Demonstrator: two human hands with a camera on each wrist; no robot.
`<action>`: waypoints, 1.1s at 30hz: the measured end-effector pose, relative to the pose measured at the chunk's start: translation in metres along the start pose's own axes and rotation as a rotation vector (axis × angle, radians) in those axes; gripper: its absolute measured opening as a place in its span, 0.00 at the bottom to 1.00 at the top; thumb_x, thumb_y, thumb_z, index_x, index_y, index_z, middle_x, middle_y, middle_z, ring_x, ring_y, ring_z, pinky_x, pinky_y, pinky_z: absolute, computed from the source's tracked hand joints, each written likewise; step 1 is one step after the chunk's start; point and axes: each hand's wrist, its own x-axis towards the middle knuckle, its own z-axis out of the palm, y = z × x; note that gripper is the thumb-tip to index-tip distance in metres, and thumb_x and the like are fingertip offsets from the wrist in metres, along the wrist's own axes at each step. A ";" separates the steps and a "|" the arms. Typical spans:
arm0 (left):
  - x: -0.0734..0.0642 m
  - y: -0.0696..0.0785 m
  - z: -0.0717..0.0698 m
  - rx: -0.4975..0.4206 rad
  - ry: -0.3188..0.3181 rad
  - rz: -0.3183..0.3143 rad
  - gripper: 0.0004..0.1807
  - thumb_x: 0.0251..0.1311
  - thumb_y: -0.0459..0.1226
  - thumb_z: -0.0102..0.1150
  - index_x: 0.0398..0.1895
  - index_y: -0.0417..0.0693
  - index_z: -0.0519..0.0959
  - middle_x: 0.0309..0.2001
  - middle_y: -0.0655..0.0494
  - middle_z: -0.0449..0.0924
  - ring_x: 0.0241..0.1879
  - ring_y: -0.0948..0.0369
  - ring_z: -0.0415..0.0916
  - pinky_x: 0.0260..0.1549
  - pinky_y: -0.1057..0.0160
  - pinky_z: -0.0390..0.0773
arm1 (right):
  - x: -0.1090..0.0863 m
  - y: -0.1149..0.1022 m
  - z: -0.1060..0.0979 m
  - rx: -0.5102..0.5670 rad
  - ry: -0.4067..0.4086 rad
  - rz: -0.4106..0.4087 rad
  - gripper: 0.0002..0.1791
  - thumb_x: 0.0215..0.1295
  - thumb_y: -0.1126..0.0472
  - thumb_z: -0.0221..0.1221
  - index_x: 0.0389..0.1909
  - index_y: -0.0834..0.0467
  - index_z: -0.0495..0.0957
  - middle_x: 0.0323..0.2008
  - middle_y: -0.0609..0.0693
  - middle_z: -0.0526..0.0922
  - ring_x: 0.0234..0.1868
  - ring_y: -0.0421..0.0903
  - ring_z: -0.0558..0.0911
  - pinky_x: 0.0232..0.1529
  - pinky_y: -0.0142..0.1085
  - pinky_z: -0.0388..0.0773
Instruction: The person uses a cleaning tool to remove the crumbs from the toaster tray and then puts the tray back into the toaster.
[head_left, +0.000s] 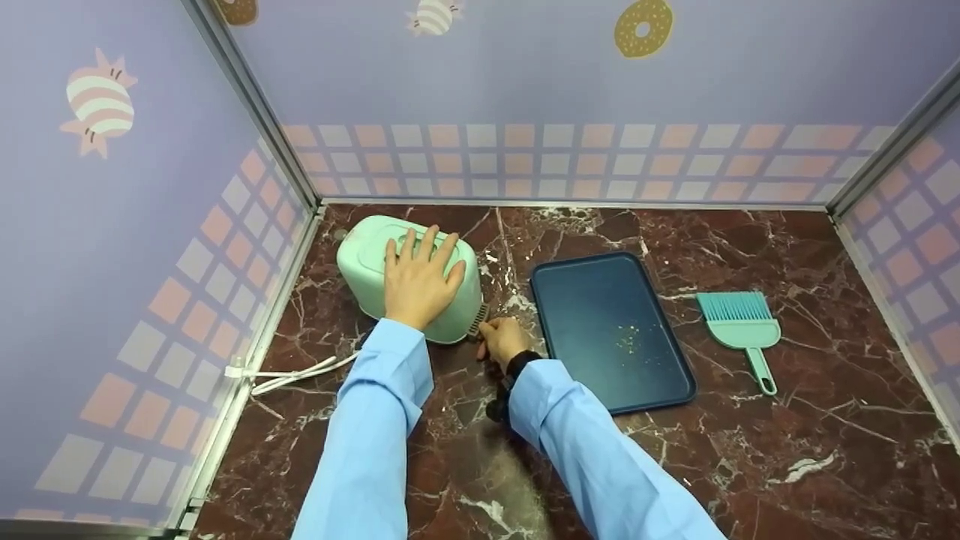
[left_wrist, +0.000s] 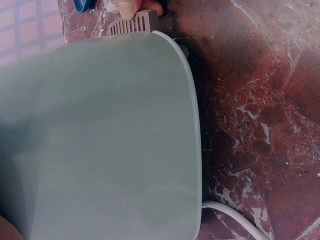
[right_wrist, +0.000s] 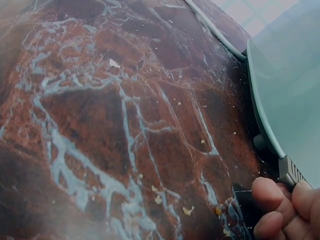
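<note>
A mint-green toaster (head_left: 360,277) with rounded corners stands at the left of the counter. My left hand (head_left: 421,281) rests on its top with the fingers spread. At the toaster's right end, a grey-brown slotted piece (left_wrist: 132,25) sticks out low down, like the end of a crumb tray. The thumb and fingers of my right hand (head_left: 504,341) pinch this piece. In the right wrist view, the slotted piece (right_wrist: 294,172) sits at the toaster's lower edge, partly behind my fingertips. How far it extends inside is hidden.
Right of the toaster lies a dark blue tray (head_left: 600,300) with yellowish crumbs (head_left: 628,339) on it. Further right is a mint-green hand brush (head_left: 744,330). A white cord (head_left: 300,373) runs from the toaster to the left wall. Small crumbs (right_wrist: 188,210) dot the marbled counter.
</note>
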 end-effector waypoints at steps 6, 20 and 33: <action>0.000 0.002 0.003 -0.001 -0.015 0.002 0.31 0.77 0.61 0.33 0.79 0.67 0.62 0.80 0.54 0.57 0.79 0.43 0.49 0.75 0.37 0.39 | -0.001 0.004 -0.001 0.035 0.015 -0.007 0.17 0.79 0.55 0.53 0.36 0.61 0.85 0.16 0.54 0.84 0.10 0.40 0.70 0.13 0.31 0.62; 0.001 -0.001 0.002 -0.010 0.001 0.002 0.31 0.77 0.61 0.34 0.78 0.67 0.63 0.79 0.53 0.58 0.79 0.43 0.50 0.75 0.37 0.41 | -0.017 0.012 -0.010 -0.086 0.321 -0.334 0.17 0.75 0.62 0.57 0.57 0.67 0.82 0.51 0.63 0.86 0.54 0.60 0.84 0.57 0.50 0.78; 0.000 0.000 0.003 -0.021 0.022 0.008 0.31 0.77 0.60 0.35 0.78 0.67 0.64 0.79 0.54 0.59 0.79 0.44 0.51 0.75 0.37 0.40 | -0.033 0.012 0.004 -0.016 0.065 -0.303 0.24 0.80 0.59 0.49 0.72 0.62 0.70 0.67 0.61 0.75 0.66 0.56 0.76 0.68 0.49 0.70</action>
